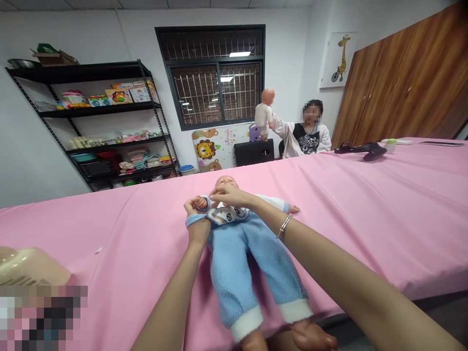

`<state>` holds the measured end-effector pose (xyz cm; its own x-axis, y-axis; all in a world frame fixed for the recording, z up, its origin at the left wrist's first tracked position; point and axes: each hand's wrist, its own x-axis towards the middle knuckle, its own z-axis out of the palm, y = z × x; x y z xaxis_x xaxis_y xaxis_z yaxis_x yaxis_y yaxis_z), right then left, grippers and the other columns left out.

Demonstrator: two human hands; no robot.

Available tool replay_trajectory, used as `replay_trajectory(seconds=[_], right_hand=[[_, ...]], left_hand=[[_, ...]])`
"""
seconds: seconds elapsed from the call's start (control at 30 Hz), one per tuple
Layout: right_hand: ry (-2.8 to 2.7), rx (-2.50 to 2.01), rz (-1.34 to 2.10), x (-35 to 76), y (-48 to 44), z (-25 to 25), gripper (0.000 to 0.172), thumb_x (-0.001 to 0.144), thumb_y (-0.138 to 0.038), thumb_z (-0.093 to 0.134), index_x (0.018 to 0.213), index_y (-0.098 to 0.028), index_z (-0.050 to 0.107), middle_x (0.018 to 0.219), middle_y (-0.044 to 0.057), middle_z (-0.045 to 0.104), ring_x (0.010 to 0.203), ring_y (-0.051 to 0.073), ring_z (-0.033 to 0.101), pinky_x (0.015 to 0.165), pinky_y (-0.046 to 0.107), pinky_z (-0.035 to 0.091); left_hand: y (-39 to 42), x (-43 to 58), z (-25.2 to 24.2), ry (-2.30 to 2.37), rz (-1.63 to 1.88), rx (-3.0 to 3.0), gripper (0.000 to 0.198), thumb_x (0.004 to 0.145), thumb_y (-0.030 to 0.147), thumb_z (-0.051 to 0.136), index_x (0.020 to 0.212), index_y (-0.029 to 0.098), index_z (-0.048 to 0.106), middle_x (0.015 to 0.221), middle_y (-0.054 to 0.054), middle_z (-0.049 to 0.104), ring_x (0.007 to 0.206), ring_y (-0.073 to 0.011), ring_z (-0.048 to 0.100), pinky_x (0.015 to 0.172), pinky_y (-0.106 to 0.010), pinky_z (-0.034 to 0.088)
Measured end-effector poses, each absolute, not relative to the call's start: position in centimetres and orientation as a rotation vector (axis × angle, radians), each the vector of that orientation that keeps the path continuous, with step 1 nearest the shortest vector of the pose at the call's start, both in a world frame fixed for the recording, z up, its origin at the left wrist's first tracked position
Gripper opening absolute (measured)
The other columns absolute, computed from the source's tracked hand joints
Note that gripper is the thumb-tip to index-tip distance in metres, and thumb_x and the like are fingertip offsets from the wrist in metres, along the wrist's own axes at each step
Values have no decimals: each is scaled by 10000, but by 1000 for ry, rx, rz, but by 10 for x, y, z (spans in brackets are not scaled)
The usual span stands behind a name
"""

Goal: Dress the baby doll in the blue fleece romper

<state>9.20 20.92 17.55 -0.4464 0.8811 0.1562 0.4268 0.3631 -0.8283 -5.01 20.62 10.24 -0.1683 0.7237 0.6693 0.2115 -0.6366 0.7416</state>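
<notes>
A baby doll (pixel 241 243) in fluffy blue trousers and a white printed top lies on its back on the pink table cover (pixel 365 204), head away from me. My left hand (pixel 195 210) is closed round the doll's right hand and sleeve cuff. My right hand (pixel 228 196), with a bracelet on the wrist, pinches the top's fabric at the doll's chest, just below its chin. The doll's feet hang over the near table edge.
Across the table a seated person (pixel 307 131) holds up another doll (pixel 263 114). A black object (pixel 361 149) and a small bottle lie at the far right. A beige plastic item (pixel 29 265) sits at the near left. Black shelving (pixel 109 126) with toys stands at the wall.
</notes>
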Motion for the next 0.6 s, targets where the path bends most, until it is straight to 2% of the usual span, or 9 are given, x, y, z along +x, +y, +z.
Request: replay_trajectory(seconds=[0.1, 0.2, 0.27, 0.33, 0.43, 0.53, 0.6], right_hand=[[-2291, -1205, 785, 90, 198, 181, 414, 796, -457, 538, 1015, -108, 581, 937, 85, 631, 828, 150, 574, 662, 211, 410], [-2503, -1381, 374, 85, 184, 182, 551, 709, -539, 600, 1032, -93, 569, 923, 120, 625, 814, 206, 571, 661, 255, 387], [-2476, -1509, 64, 82, 178, 184, 544, 690, -537, 614, 997, -89, 579, 899, 142, 620, 801, 229, 562, 626, 261, 354], [-2390, -1537, -51, 82, 177, 187, 429, 705, -511, 602, 866, -113, 609, 845, 119, 616, 784, 209, 544, 613, 250, 322], [-2296, -1441, 80, 82, 182, 192, 300, 740, -409, 564, 654, -123, 552, 658, 31, 542, 664, 119, 470, 583, 223, 273], [-2242, -1311, 343, 79, 188, 193, 210, 740, -264, 537, 613, -115, 461, 580, -29, 428, 570, 60, 374, 534, 204, 238], [-2126, -1281, 542, 75, 192, 192, 176, 720, -199, 539, 603, -115, 438, 567, -41, 407, 543, 47, 360, 510, 191, 245]], left_hand=[[212, -55, 98, 999, 1727, 1756, 564, 710, 201, 609, 1205, 201, 339, 900, -24, 519, 802, -122, 532, 756, -248, 440], [217, -62, 92, 1105, 1605, 1854, 491, 705, 193, 590, 1171, 207, 435, 974, -44, 521, 859, -146, 530, 803, -281, 432], [218, -64, 92, 1240, 1522, 1970, 368, 696, 152, 561, 1060, 195, 519, 1037, -60, 522, 936, -178, 514, 832, -304, 420], [216, -64, 93, 1339, 1395, 2107, 294, 694, 115, 517, 978, 184, 549, 998, -60, 543, 943, -196, 508, 813, -312, 424], [209, -62, 99, 1406, 1134, 2255, 200, 673, 87, 478, 842, 164, 551, 867, -46, 565, 853, -192, 537, 751, -297, 438], [204, -61, 104, 1373, 951, 2312, 102, 661, 94, 475, 721, 166, 517, 719, -23, 560, 677, -172, 549, 651, -279, 444], [202, -62, 106, 1279, 978, 2398, 63, 658, 122, 510, 695, 172, 519, 710, -32, 570, 675, -187, 560, 652, -290, 453]])
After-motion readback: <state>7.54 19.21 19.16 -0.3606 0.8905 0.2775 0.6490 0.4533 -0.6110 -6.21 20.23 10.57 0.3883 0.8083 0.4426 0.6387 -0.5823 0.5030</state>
